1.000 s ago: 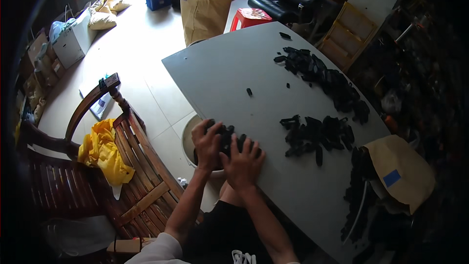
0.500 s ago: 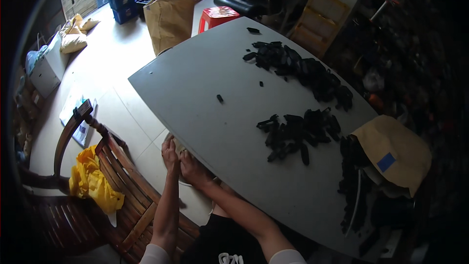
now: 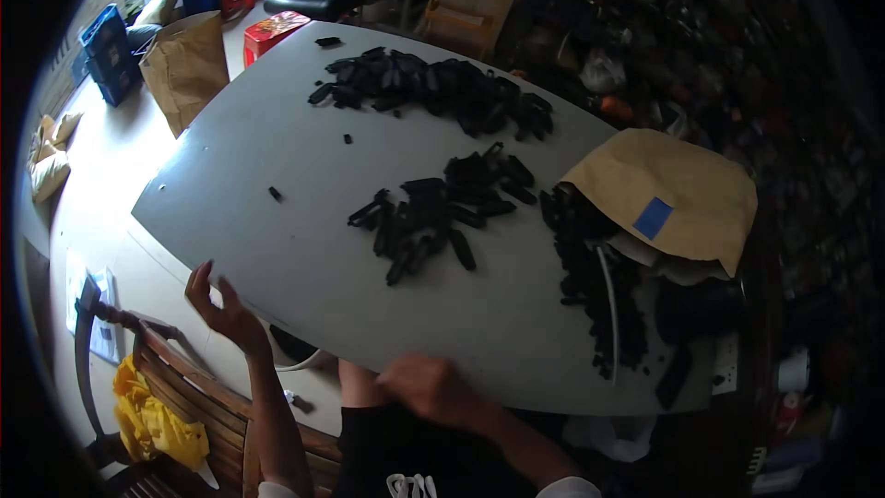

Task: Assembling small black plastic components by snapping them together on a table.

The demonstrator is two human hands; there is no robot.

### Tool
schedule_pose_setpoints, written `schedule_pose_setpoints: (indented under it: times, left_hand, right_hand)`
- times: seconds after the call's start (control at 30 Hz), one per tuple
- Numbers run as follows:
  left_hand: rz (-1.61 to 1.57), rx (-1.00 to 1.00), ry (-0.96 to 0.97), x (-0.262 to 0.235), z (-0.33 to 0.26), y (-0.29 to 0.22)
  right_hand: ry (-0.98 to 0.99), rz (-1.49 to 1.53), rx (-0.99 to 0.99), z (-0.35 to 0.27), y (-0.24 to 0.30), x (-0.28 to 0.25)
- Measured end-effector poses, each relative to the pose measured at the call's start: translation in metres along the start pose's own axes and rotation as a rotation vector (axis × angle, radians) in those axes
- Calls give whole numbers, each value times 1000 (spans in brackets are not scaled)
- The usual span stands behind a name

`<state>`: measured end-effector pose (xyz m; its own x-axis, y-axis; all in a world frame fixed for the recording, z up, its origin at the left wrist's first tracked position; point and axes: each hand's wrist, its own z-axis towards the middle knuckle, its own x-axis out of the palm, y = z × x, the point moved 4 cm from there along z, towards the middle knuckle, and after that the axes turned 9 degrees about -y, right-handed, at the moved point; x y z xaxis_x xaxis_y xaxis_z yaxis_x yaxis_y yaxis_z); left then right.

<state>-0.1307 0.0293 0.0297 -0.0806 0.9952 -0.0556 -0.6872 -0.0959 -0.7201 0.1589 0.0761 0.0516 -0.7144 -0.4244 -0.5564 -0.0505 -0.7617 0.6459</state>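
My left hand (image 3: 224, 312) is raised just off the table's left edge, with its fingers apart and nothing visible in them. My right hand (image 3: 426, 389) is at the near edge of the grey-white table (image 3: 277, 258). Motion blurs its fingers, and I cannot make out whether anything is in them. Farther in lies a loose pile of black elongated pieces (image 3: 452, 207). A longer pile of similar black pieces (image 3: 438, 88) stretches along the far side. Below the table edge, between my hands, shows part of a round container (image 3: 293, 355) with a pale rim and dark inside.
A brown paper bag (image 3: 678, 189) lies on the table's right, beside more black pieces (image 3: 590, 304) and a pale curved strip (image 3: 608, 304). A wooden slatted seat (image 3: 207, 397) with yellow plastic (image 3: 152, 415) stands at left. Beyond are a tall paper bag (image 3: 184, 74) and red stool (image 3: 274, 32).
My view has swung right. My hands, close together over the round container before, have parted: the left is lifted and opened, while the right has moved right to the table's near edge.
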Motion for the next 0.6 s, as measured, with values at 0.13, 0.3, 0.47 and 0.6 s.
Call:
schedule_pose_setpoints:
  times: [0.13, 0.3, 0.47, 0.6]
  left_hand:
    - [-122, 61, 537, 71, -24, -78]
    - [-197, 255, 899, 165, -75, -142]
    - [-81, 492, 1017, 253, -133, -182]
    - [81, 652, 1132, 275, -166, -189]
  right_hand:
    - [-260, -527, 441, -31, -46, -126]
    - [-316, -816, 662, -45, -86, -207]
    - [-245, -950, 655, -53, -125, -214]
    - [-170, -934, 652, -61, -141, -199]
